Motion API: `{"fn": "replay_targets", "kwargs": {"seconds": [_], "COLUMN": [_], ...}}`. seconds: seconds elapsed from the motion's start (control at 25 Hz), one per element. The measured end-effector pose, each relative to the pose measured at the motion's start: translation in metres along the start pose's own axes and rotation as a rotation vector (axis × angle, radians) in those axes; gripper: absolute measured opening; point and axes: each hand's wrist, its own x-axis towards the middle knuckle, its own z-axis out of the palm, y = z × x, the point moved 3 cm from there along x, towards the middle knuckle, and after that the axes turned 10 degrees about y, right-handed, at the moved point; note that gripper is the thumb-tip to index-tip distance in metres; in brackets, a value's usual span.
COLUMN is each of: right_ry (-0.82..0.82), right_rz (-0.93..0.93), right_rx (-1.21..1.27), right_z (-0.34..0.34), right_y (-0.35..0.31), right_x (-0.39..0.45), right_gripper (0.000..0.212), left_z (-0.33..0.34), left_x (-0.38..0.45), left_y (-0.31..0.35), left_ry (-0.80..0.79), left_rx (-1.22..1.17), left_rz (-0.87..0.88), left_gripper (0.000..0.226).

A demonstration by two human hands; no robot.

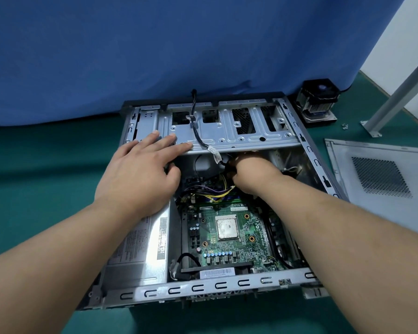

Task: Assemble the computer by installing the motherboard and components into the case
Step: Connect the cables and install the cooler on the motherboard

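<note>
The cables (223,165) are gripped by the right hand (250,173) under the drive cage (227,131), on which the left hand (140,174) is laid flat, fingers spread.

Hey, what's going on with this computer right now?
A person is working inside an open computer case. The left hand rests flat on the drive cage, while the right hand reaches under it among the cables. The motherboard sits inside with its processor bare; the cooler and side panel lie outside.
</note>
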Motion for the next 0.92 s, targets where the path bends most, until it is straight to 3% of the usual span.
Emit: {"fn": "replay_targets", "kwargs": {"seconds": [0.68, 0.92], "right_ry": [0.045, 0.171], "right_rz": [0.026, 0.094], "right_rx": [0.043, 0.012], "right_z": [0.0031, -0.0003], "right_y": [0.0032, 0.0032], "right_x": [-0.0044, -0.0024], "right_gripper": [0.032, 0.024], "left_z": [-0.0005, -0.0009], "left_x": [0.0017, 0.0016], "left_y": [0.0008, 0.0012], "left_ry": [-0.013, -0.018], "left_rx": [0.004, -0.002], "left_rz": [-0.009, -0.014], "left_gripper": [0.064, 0.064]}}
